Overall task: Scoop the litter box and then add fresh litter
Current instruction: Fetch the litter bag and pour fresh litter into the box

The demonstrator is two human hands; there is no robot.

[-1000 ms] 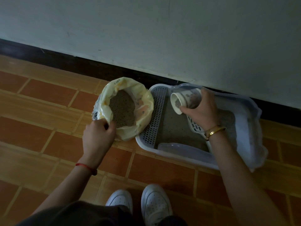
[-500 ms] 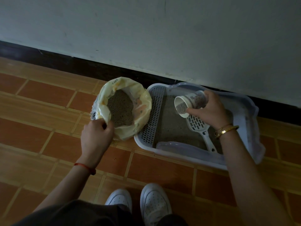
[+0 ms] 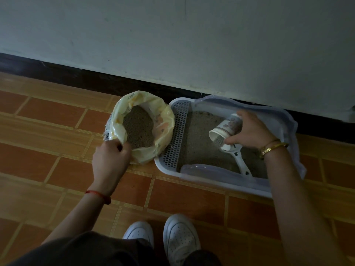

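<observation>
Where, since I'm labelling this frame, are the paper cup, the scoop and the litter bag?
paper cup (image 3: 229,125), head view, on its printed side wall.
scoop (image 3: 242,165), head view, on its white handle.
litter bag (image 3: 164,119), head view, on the rolled rim's right side.

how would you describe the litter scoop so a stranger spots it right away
Against the dark baseboard sits a white litter box, right of the yellow litter bag. Inside it, on the litter, lies the scoop, its head partly hidden under the paper cup the right hand tips. It is the only long-handled white piece, handle pointing toward the person.
</observation>
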